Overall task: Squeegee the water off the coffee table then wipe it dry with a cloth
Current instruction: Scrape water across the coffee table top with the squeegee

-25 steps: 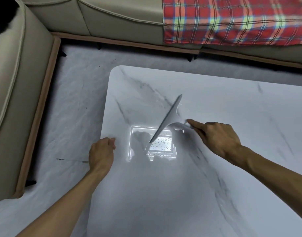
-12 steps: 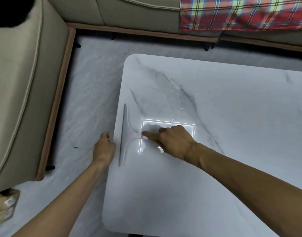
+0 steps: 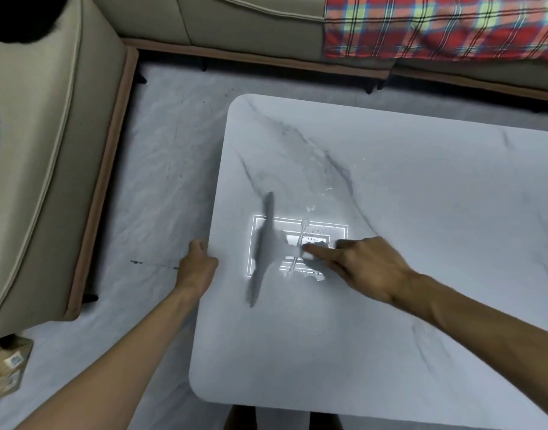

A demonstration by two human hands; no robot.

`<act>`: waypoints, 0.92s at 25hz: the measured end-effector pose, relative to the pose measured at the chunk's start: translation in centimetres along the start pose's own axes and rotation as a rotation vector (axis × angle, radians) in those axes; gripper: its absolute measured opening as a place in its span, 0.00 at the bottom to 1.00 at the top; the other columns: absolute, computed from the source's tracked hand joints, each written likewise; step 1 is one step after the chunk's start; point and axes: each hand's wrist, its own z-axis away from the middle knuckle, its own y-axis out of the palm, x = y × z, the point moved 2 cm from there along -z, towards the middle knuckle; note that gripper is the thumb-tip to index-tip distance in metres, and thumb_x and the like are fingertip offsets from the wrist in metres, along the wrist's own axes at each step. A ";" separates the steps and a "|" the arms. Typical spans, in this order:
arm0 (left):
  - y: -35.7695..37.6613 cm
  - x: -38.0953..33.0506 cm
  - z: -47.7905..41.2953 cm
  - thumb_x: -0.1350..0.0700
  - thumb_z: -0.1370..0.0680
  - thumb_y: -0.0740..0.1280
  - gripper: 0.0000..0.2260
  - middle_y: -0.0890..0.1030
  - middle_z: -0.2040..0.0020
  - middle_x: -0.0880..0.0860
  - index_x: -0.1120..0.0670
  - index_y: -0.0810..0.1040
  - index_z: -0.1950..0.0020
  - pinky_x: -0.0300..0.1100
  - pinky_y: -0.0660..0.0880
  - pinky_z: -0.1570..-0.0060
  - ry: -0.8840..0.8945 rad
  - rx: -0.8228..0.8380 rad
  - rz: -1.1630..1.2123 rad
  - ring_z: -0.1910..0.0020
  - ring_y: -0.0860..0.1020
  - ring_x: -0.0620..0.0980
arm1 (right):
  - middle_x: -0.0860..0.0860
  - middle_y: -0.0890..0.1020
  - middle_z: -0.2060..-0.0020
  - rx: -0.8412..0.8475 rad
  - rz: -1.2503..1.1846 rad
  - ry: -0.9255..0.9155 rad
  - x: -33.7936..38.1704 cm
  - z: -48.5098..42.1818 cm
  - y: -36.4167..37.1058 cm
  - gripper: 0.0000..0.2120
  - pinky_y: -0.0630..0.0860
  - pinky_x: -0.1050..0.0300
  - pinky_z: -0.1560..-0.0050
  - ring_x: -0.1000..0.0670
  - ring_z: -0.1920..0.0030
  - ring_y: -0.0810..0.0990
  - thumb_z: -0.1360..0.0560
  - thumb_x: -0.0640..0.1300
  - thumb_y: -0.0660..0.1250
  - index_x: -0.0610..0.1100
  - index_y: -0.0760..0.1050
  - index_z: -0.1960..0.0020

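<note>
A white marble-patterned coffee table (image 3: 390, 305) fills the middle and right of the view. My right hand (image 3: 362, 265) grips the handle of a grey squeegee (image 3: 263, 246), forefinger stretched along it; the blurred blade lies near the table's left part. A thin line of water (image 3: 300, 240) and droplets glint in a bright lamp reflection just right of the blade. My left hand (image 3: 196, 265) rests against the table's left edge, fingers curled over it. No cloth is in view.
A beige sofa (image 3: 49, 150) wraps round the left and back, with a red plaid blanket (image 3: 437, 26) on its back section. A small cardboard box (image 3: 9, 367) sits on the pale floor at lower left. My feet show under the table's near edge.
The squeegee swept left to the table's left edge, then drew back right and tilted. My left hand stayed at the table edge. The view shifted slightly.
</note>
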 end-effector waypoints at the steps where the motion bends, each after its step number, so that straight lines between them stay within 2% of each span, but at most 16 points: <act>1: -0.4 0.6 0.1 0.65 0.24 0.60 0.19 0.72 0.46 0.49 0.53 0.67 0.35 0.38 0.69 0.63 0.006 -0.039 0.001 0.56 0.73 0.48 | 0.53 0.80 0.56 0.039 -0.032 -0.050 2.7 -1.6 1.1 0.19 0.64 0.56 0.65 0.43 0.58 0.80 0.19 0.59 0.45 0.70 0.55 0.29; 3: -1.6 1.7 0.1 0.66 0.25 0.63 0.19 0.74 0.45 0.51 0.57 0.71 0.35 0.39 0.71 0.53 0.054 -0.141 -0.039 0.50 0.74 0.50 | 0.50 0.78 0.54 0.123 -0.019 -0.124 7.7 -4.3 3.5 0.21 0.66 0.55 0.63 0.41 0.58 0.79 0.18 0.52 0.51 0.69 0.55 0.27; 4: -2.2 2.2 0.1 0.67 0.26 0.65 0.17 0.76 0.47 0.53 0.58 0.74 0.38 0.40 0.71 0.52 0.082 -0.191 -0.058 0.51 0.75 0.50 | 0.49 0.77 0.55 0.127 0.010 -0.145 9.2 -5.1 4.3 0.23 0.66 0.54 0.63 0.41 0.58 0.79 0.18 0.50 0.53 0.68 0.55 0.27; 6: -3.1 3.1 0.1 0.70 0.27 0.67 0.11 0.81 0.57 0.52 0.58 0.80 0.48 0.36 0.74 0.55 0.100 -0.249 -0.066 0.60 0.78 0.46 | 0.49 0.77 0.54 0.115 0.036 -0.139 9.2 -5.2 5.1 0.24 0.65 0.55 0.63 0.41 0.57 0.79 0.18 0.48 0.54 0.68 0.54 0.27; 8: -3.2 3.5 0.3 0.72 0.27 0.66 0.10 0.81 0.66 0.49 0.58 0.82 0.57 0.33 0.76 0.57 0.098 -0.223 -0.049 0.67 0.78 0.40 | 0.51 0.79 0.51 0.112 0.037 -0.102 6.8 -3.0 5.0 0.24 0.66 0.55 0.62 0.43 0.54 0.80 0.18 0.50 0.53 0.72 0.52 0.28; 9: -3.0 3.6 0.5 0.72 0.27 0.67 0.09 0.82 0.66 0.50 0.59 0.83 0.59 0.34 0.76 0.59 0.106 -0.191 -0.041 0.67 0.78 0.42 | 0.52 0.79 0.50 0.102 0.031 -0.076 5.2 -1.5 4.6 0.23 0.66 0.56 0.62 0.44 0.53 0.80 0.18 0.52 0.53 0.72 0.52 0.29; 11: -2.3 3.3 1.3 0.68 0.25 0.66 0.07 0.83 0.65 0.54 0.63 0.83 0.59 0.38 0.78 0.59 0.108 -0.158 -0.010 0.66 0.80 0.49 | 0.54 0.78 0.57 0.100 0.046 0.012 2.3 1.8 3.4 0.20 0.66 0.56 0.64 0.45 0.56 0.80 0.18 0.56 0.49 0.73 0.53 0.29; 13: -1.6 3.1 2.0 0.64 0.22 0.62 0.11 0.82 0.65 0.58 0.65 0.82 0.58 0.44 0.80 0.57 0.072 -0.165 0.044 0.63 0.81 0.56 | 0.55 0.72 0.62 0.117 0.105 0.115 0.4 4.7 2.2 0.20 0.65 0.56 0.66 0.45 0.60 0.80 0.18 0.58 0.46 0.72 0.54 0.28; 15: -1.1 3.2 2.6 0.60 0.20 0.58 0.13 0.82 0.60 0.57 0.61 0.81 0.55 0.41 0.78 0.60 0.080 -0.150 0.001 0.60 0.80 0.55 | 0.55 0.73 0.63 0.097 0.133 0.160 0.1 6.4 1.4 0.20 0.65 0.55 0.66 0.45 0.61 0.80 0.19 0.59 0.43 0.71 0.55 0.28; 17: -0.8 4.0 3.1 0.58 0.19 0.56 0.11 0.81 0.53 0.57 0.58 0.78 0.50 0.40 0.72 0.62 0.101 -0.132 -0.104 0.57 0.77 0.53 | 0.53 0.77 0.61 0.064 0.058 0.134 1.9 6.2 1.4 0.21 0.65 0.55 0.66 0.43 0.60 0.80 0.20 0.62 0.41 0.71 0.57 0.29; 19: -0.6 5.5 3.7 0.60 0.20 0.55 0.12 0.80 0.44 0.59 0.57 0.76 0.42 0.41 0.71 0.54 0.058 -0.140 -0.142 0.51 0.76 0.55 | 0.52 0.79 0.57 0.075 -0.030 0.026 5.4 4.1 2.9 0.19 0.66 0.54 0.64 0.43 0.57 0.80 0.19 0.59 0.47 0.71 0.57 0.30; 21: -0.5 7.5 4.3 0.65 0.22 0.55 0.19 0.75 0.34 0.60 0.58 0.72 0.32 0.44 0.71 0.41 -0.008 -0.146 -0.136 0.39 0.75 0.57 | 0.50 0.79 0.55 0.122 -0.044 -0.092 10.0 1.7 5.6 0.20 0.67 0.54 0.62 0.42 0.57 0.80 0.18 0.54 0.52 0.70 0.58 0.29; 23: -0.3 9.8 5.2 0.68 0.23 0.54 0.23 0.71 0.29 0.58 0.58 0.68 0.28 0.44 0.67 0.34 -0.070 -0.150 -0.130 0.33 0.71 0.57 | 0.49 0.78 0.56 0.153 -0.015 -0.184 13.5 0.4 8.1 0.21 0.66 0.56 0.62 0.43 0.58 0.80 0.17 0.51 0.53 0.67 0.58 0.27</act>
